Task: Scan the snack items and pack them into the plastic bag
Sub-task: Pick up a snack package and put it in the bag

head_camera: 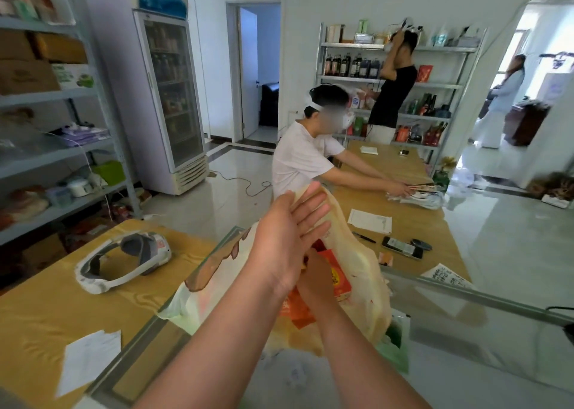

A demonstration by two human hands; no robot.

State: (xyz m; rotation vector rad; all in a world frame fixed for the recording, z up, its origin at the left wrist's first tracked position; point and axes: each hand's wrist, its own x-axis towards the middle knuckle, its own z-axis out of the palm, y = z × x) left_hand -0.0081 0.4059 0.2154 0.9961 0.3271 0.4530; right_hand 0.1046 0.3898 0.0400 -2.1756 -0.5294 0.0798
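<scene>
A white headset (124, 259) lies on the yellow worktop (37, 309). To its right stands the plastic bag (366, 262), mouth up. The left hand (289, 238) lies flat against the bag's upper rim, fingers (310, 213) straight. The right hand (313, 281) reaches inside beside a red snack box (337, 276). I cannot tell whether its fingers grip the box. A phone (402, 247) lies further right.

Only bare forearms (217, 331) and bare hands show of the person: the left hand (285, 241) in full view, the right hand (316, 281) partly hidden (just its back and wrist), both arms uncovered to the frame's lower edge.
</scene>
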